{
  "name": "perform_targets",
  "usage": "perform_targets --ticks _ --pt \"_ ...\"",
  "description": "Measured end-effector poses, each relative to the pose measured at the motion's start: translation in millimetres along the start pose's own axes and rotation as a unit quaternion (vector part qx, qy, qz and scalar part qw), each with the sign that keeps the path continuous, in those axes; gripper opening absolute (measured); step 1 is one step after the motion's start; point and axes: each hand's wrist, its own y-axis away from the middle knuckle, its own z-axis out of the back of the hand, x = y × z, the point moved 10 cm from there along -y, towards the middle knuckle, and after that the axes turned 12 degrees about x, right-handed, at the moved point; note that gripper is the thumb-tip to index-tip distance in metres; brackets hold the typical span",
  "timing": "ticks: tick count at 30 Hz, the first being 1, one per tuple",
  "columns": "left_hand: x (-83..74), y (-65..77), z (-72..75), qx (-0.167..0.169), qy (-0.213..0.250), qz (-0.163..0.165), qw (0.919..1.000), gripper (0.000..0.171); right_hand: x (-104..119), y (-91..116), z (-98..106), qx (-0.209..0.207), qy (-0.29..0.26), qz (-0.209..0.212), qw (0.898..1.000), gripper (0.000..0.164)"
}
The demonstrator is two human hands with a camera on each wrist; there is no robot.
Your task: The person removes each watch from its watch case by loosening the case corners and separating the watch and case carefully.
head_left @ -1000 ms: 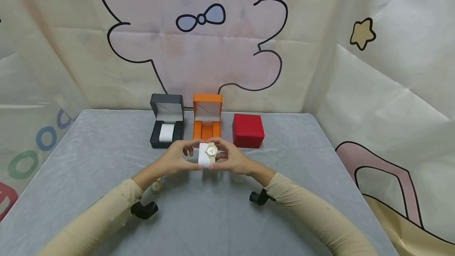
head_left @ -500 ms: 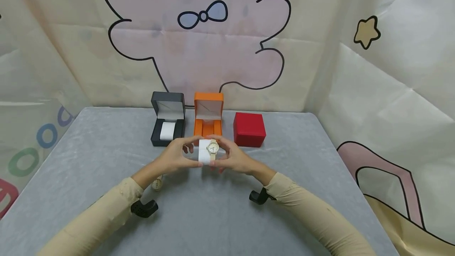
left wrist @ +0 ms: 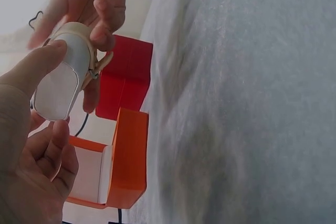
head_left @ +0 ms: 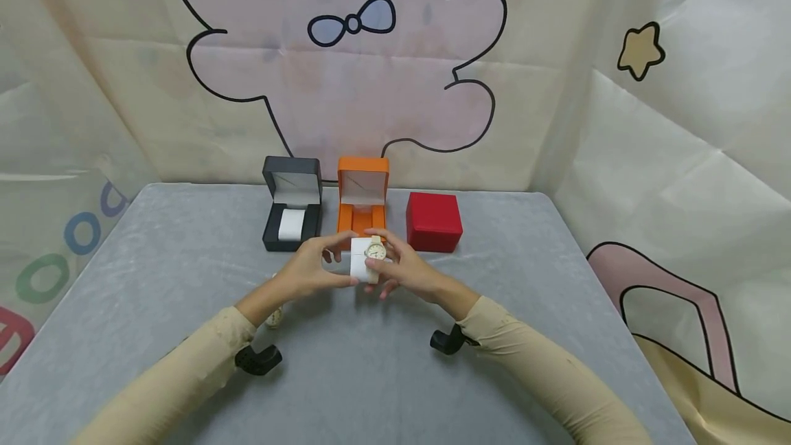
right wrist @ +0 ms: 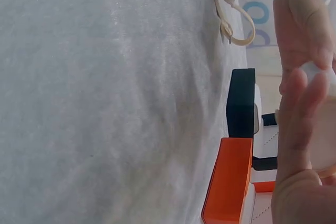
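Wristwatch [head_left: 375,251] is, from the head view, round a white cushion [head_left: 359,259] above the table [head_left: 395,376]; its pale round dial looks upward, its cream strap lies far-to-near. Left hand [head_left: 306,270], half open, pinches the cushion between thumb and finger; right hand [head_left: 413,272] grips the watch side. From left wrist, the cushion shows a smooth oval end, strap tip [left wrist: 106,60] sticking out. From right wrist, fingers partly hide the cushion.

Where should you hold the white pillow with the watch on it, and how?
Probably pinch the white pillow at its bare left end, thumb and fingers on opposite edges, coming from the left. The watch wraps round the right part, so the left leaves uncovered surface to hold.
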Motion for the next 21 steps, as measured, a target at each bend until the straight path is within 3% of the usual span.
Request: perform_targets --ticks 8,16,21 --pt "-2.6 -2.9 0.7 -0.001 0.005 -0.001 1.0000 0.076 6.8 0.5 0.8 0.001 -0.005 0.044 0.999 0.053" --pt "-1.8 -4.8 -0.4 0.008 0.008 -0.007 0.9999 0.076 3.7 2.4 3.5 0.021 -0.011 0.044 0.999 0.054" --pt "-0.6 -4.4 3.2 -0.001 0.003 -0.009 1.0000 0.078 6.2 2.0 7.0 0.011 -0.014 0.046 0.999 0.055"
